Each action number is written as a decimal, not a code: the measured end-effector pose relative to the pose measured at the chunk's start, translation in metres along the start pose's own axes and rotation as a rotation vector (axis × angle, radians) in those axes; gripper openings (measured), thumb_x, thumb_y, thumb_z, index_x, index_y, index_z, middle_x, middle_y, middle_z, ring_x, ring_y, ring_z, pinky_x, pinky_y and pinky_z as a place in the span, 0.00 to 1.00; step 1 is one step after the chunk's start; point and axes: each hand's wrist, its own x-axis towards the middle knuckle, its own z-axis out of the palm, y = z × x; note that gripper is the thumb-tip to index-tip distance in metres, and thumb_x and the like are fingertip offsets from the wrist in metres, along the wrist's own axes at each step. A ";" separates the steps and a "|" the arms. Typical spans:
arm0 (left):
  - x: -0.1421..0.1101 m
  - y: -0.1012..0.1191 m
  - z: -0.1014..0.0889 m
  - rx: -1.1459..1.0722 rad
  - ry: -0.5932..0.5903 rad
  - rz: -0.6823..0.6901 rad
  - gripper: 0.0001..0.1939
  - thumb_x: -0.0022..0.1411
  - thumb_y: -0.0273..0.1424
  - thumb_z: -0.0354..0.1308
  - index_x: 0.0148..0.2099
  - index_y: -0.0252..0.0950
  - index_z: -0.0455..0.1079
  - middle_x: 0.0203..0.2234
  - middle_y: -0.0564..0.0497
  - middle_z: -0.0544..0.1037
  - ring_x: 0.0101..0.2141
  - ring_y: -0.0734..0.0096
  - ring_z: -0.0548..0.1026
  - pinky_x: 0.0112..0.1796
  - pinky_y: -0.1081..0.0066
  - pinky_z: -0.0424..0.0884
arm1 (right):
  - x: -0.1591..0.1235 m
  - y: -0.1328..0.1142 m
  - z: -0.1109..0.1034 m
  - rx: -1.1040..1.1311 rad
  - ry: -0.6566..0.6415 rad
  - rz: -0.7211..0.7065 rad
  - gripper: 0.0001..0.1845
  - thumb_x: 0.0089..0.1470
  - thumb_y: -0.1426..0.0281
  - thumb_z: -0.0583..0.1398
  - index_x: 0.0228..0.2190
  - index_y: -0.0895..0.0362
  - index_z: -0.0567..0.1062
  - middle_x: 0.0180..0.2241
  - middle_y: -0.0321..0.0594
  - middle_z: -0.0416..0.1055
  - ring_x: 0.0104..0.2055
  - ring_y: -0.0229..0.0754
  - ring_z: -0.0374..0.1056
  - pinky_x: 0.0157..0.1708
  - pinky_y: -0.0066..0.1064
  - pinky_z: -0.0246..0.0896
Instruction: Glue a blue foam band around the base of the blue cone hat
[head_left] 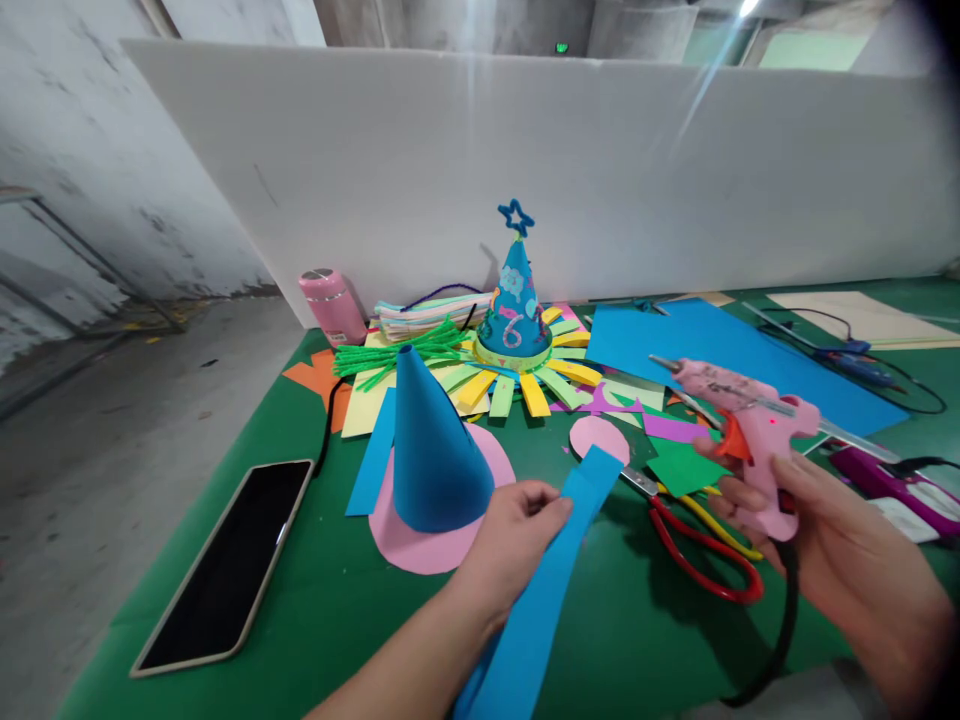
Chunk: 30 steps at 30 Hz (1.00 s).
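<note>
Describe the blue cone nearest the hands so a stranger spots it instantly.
On the green table, right of the phone, lies a pink disc. The blue cone stands on it, its sides plain, unlike the decorated cone farther back.

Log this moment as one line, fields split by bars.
left hand: holds blue paper strip | right hand: holds pink glue gun | blue cone: stands on pink disc | red-handled scissors: on green tabletop

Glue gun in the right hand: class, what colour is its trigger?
The trigger is orange; the head view shows it.
</note>
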 end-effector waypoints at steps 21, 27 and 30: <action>-0.023 -0.044 -0.040 -0.007 0.112 -0.048 0.15 0.46 0.41 0.60 0.24 0.32 0.67 0.16 0.56 0.64 0.20 0.79 0.58 0.22 0.76 0.53 | -0.063 0.065 -0.007 -0.929 -0.070 -0.273 0.17 0.40 0.60 0.63 0.36 0.50 0.75 0.27 0.38 0.73 0.27 0.43 0.68 0.20 0.25 0.66; -0.028 -0.044 -0.040 -0.002 0.111 -0.030 0.14 0.48 0.40 0.57 0.25 0.33 0.65 0.16 0.57 0.60 0.20 0.79 0.55 0.22 0.75 0.51 | -0.060 0.068 -0.012 -1.281 -0.148 -0.458 0.19 0.48 0.57 0.55 0.42 0.47 0.72 0.32 0.38 0.75 0.33 0.46 0.72 0.26 0.28 0.71; -0.028 -0.044 -0.039 0.001 0.092 -0.032 0.14 0.49 0.41 0.57 0.26 0.33 0.65 0.17 0.56 0.61 0.21 0.78 0.56 0.23 0.75 0.51 | -0.058 0.069 -0.011 -1.354 -0.150 -0.478 0.19 0.50 0.58 0.53 0.43 0.46 0.71 0.31 0.39 0.75 0.32 0.47 0.72 0.25 0.29 0.71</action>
